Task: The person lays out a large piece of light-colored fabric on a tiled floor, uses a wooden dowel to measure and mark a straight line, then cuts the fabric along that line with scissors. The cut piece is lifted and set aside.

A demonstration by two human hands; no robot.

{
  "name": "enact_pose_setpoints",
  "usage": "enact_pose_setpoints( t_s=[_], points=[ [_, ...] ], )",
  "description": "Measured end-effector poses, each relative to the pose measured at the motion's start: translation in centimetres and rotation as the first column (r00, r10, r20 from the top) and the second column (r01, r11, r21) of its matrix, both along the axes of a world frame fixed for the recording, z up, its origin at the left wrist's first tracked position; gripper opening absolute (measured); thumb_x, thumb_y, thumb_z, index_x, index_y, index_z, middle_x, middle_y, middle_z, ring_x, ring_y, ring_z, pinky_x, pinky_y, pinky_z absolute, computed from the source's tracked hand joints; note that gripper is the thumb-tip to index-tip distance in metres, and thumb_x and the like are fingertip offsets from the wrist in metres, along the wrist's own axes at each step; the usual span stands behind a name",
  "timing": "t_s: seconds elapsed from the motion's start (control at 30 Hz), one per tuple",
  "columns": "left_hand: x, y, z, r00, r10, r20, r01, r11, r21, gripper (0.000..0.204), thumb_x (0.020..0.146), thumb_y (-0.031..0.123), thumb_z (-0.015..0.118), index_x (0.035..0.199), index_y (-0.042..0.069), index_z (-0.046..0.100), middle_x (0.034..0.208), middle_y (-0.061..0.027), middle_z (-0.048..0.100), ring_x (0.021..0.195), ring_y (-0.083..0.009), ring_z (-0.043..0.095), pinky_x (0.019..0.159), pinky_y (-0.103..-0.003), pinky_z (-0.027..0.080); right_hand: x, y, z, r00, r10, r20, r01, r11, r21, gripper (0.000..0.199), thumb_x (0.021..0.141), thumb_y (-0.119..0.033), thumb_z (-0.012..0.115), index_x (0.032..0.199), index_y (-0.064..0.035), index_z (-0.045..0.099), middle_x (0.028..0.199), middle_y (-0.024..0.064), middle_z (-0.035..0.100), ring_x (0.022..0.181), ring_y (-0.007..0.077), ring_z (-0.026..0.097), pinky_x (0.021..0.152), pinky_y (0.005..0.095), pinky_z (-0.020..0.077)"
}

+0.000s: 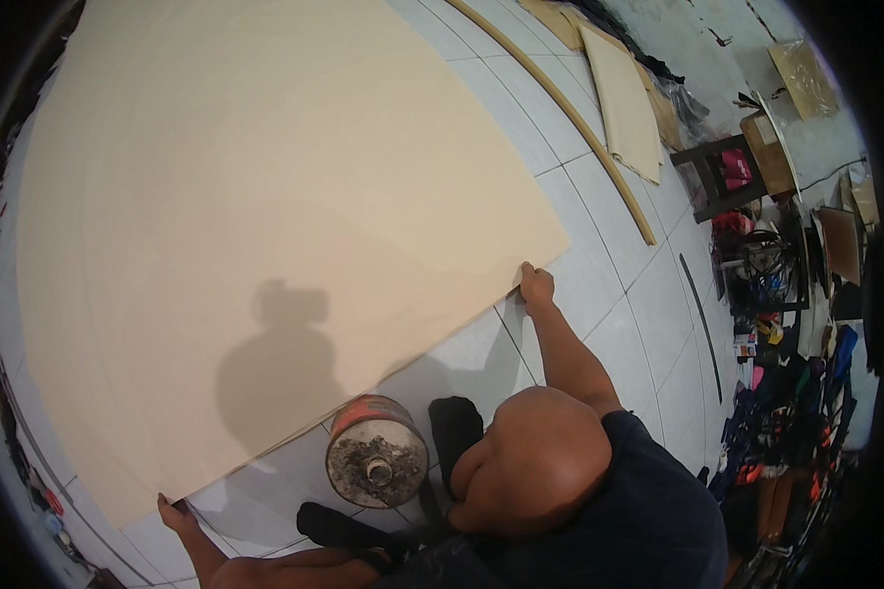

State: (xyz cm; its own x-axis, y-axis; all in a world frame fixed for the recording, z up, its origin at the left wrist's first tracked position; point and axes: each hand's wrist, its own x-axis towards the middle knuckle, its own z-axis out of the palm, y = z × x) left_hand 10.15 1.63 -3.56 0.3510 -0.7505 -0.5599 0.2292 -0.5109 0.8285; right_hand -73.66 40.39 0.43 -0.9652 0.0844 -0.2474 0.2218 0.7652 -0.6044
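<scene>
Underfoot, a floor [599,285] of pale square tiles with dark grout lines carries everything here. A large, thin beige board [255,216] lies flat on it and fills most of the view, with a shadow of a head and shoulders falling across its near part. The left hand [174,512] grips the board's near-left corner, fingers curled over the edge. The right hand [536,285] is closed on the near edge close to the right corner. Just below that edge, between the two arms, stands a round can [377,452] with a crusted, dirty lid and a reddish side.

Farther off to the right, a long curved wooden strip [570,118] lies on the tiles, with smaller pale panels [627,103] beside it. A dark stool [722,177] and a clutter of tools, cables and boxes [786,324] line the right wall.

The head and dark shirt of the person fill the lower middle and hide the legs and part of the floor. The clutter is too crowded to pick apart, and the far-left rim is dark and bent by the lens.
</scene>
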Motion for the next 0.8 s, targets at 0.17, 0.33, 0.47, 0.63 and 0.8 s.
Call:
enact_pose_setpoints(
  t_s=[0.17, 0.33, 0.47, 0.63, 0.8],
  points=[
    [0.7, -0.1, 0.8, 0.998, -0.011, 0.059, 0.012, 1.0, -0.004, 0.035, 0.098, 0.025, 0.048, 0.118, -0.004, 0.055, 0.114, -0.0128, 0.063, 0.103, -0.0264, 0.062, 0.091, -0.038, 0.052, 0.0, -0.9, 0.8, 0.99, 0.064, 0.129, -0.062, 0.998, -0.023, 0.046, 0.088, -0.035, 0.058, 0.087, 0.0103, 0.065, 0.084, 0.0236, 0.068, 0.077, 0.0341, 0.066, 0.07, 0.0432, 0.0506],
    [0.2, 0.0, -2.6, 0.984, -0.167, -0.066, 0.171, 0.983, 0.06, 0.038, 0.1, 0.024, 0.045, 0.123, -0.005, 0.052, 0.12, -0.0143, 0.06, 0.109, -0.0267, 0.06, 0.095, -0.038, 0.05, -10.3, 8.5, 1.1, 0.967, 0.211, 0.145, -0.254, 0.857, 0.447, 0.045, 0.086, -0.037, 0.061, 0.096, 0.0063, 0.066, 0.095, 0.0255, 0.067, 0.092, 0.0341, 0.065, 0.078, 0.0458, 0.0501],
    [2.0, -0.7, 1.2, 0.995, -0.087, 0.046, 0.085, 0.995, 0.049, 0.038, 0.101, 0.024, 0.044, 0.126, -0.004, 0.049, 0.123, -0.0143, 0.059, 0.11, -0.0268, 0.059, 0.095, -0.039, 0.049, -5.9, 0.7, 3.5, 0.856, 0.446, -0.261, -0.295, 0.837, 0.461, 0.069, 0.088, -0.043, 0.061, 0.141, -0.0063, 0.038, 0.147, 0.0266, 0.033, 0.131, 0.0424, 0.04, 0.102, 0.0504, 0.0406],
    [0.9, -0.3, 0.8, 0.991, -0.046, 0.123, 0.04, 0.998, 0.051, 0.04, 0.1, 0.024, 0.047, 0.127, -0.005, 0.049, 0.122, -0.0141, 0.059, 0.111, -0.0282, 0.059, 0.095, -0.04, 0.049, -6.2, 1.5, 0.7, 0.827, 0.562, -0.014, -0.466, 0.698, 0.543, 0.075, 0.095, -0.055, 0.045, 0.149, -0.0054, 0.027, 0.151, 0.0267, 0.025, 0.14, 0.0411, 0.026, 0.111, 0.0524, 0.0301],
    [0.0, 0.1, -1.1, 0.994, -0.087, 0.066, 0.083, 0.995, 0.061, 0.04, 0.1, 0.026, 0.046, 0.128, -0.002, 0.049, 0.126, -0.0136, 0.057, 0.113, -0.0286, 0.057, 0.097, -0.041, 0.047, -8.7, 3.0, -0.5, 0.77, 0.626, -0.125, -0.389, 0.615, 0.686, 0.069, 0.094, -0.05, 0.049, 0.145, -0.0046, 0.034, 0.146, 0.0282, 0.033, 0.137, 0.0418, 0.03, 0.109, 0.0509, 0.0327]
  ],
)
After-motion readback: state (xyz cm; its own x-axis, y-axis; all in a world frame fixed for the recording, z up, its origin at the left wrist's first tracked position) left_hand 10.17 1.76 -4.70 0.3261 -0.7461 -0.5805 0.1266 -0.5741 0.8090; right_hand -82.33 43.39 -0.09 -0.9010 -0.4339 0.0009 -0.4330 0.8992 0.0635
